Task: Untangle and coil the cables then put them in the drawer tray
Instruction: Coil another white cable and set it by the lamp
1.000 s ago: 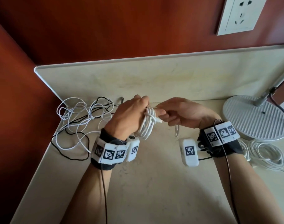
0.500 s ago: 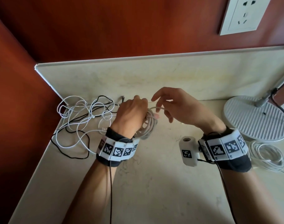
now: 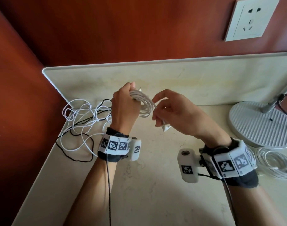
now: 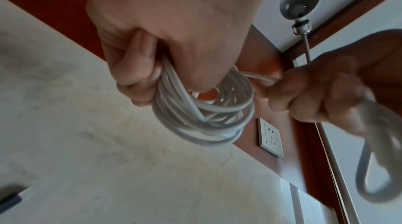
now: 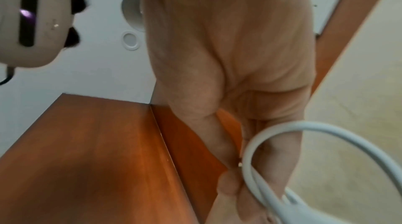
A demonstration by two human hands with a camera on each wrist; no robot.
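Note:
My left hand (image 3: 124,105) (image 4: 152,59) grips a white cable coil (image 3: 143,104) (image 4: 204,107) above the counter, fingers curled round one side of the loops. My right hand (image 3: 170,111) (image 4: 315,93) pinches the coil's loose end (image 3: 165,127) (image 5: 272,159), which bends in a loop under the fingers with its plug hanging down. A tangle of white and black cables (image 3: 84,123) lies in the counter's left corner, behind my left wrist. A second coiled white cable (image 3: 275,162) rests at the right edge. No drawer tray is in view.
A round white lamp base (image 3: 260,124) stands at the right, its stem rising up. The counter (image 3: 147,185) has a raised back edge against red-brown wooden walls. A wall socket (image 3: 252,17) sits above at the right.
Both hands have risen with the coil. My right hand has come off the coil's top and drawn the loose end down to the right; the plug now hangs below it.

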